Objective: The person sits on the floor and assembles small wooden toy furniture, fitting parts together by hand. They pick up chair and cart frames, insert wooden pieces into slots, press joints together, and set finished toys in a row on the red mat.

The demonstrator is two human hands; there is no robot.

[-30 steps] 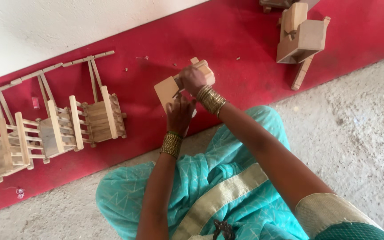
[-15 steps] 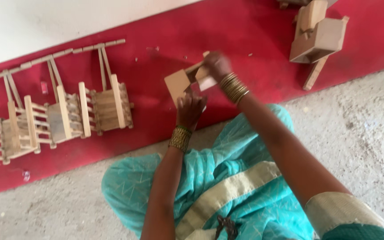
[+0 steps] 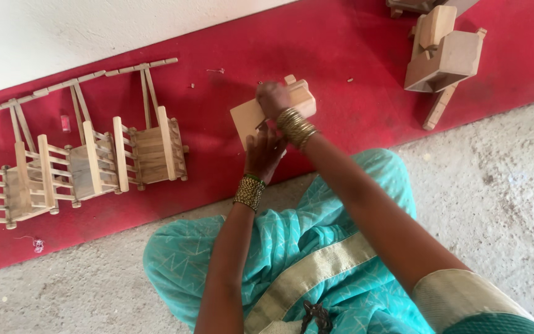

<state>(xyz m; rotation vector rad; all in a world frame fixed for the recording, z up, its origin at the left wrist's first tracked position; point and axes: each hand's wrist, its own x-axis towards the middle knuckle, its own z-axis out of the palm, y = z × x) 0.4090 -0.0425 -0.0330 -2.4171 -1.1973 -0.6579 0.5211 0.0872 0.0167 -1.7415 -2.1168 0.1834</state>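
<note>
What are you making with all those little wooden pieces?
A person sitting on the floor holds a small wooden block piece over a red mat. The left hand supports it from below, and the right hand grips it on top. Three small slatted wooden carts lie in a row on the mat to the left. More boxy wooden pieces lie at the upper right.

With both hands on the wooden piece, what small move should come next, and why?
Probably press the small block down firmly with the right hand: it sits on the flat wooden piece, which the left hand braces from below.
</note>
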